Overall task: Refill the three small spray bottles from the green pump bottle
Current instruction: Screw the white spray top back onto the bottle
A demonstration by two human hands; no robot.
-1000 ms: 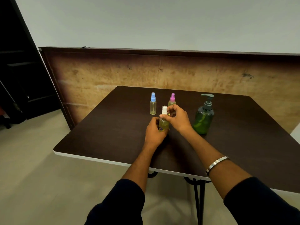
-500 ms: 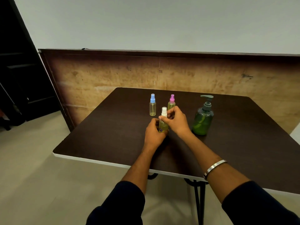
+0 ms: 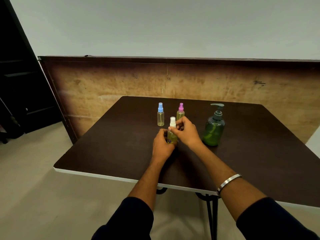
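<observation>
On the dark table [image 3: 107, 149] my left hand [image 3: 162, 144] grips the body of a small spray bottle with a white cap [image 3: 172, 131], which holds yellowish liquid. My right hand [image 3: 187, 131] pinches that bottle's white cap from the right. Behind them stand a blue-capped spray bottle [image 3: 160, 115] and a pink-capped spray bottle [image 3: 180, 112], both upright; my right hand hides the lower part of the pink one. The green pump bottle [image 3: 213, 129] stands upright just right of my right hand.
A wooden board [image 3: 121, 84] leans against the wall behind the table. The table's white front edge [image 3: 103, 175] runs below my forearms. A dark shelf [image 3: 20, 80] stands at the far left, on a grey floor.
The hands stay on the white-capped bottle; my right fingers have shifted slightly on the cap. The view has tilted a little, so everything sits slightly lower in the picture.
</observation>
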